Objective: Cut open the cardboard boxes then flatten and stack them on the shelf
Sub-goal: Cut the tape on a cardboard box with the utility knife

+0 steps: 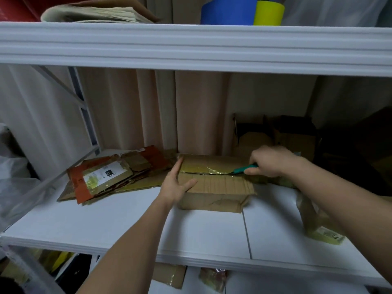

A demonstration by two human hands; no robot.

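Flattened pile (110,177) is lying stacked; right hand (269,161) gripping cutter (246,168) is slitting 1 box (214,183), left hand (176,183) pressing flat.

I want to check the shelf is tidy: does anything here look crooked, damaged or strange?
The flattened cardboard pile at the left lies fanned and askew, with torn edges, and one corner reaches the shelf front edge. A crumpled scrap of tape lies at the right. The box being cut looks normal.
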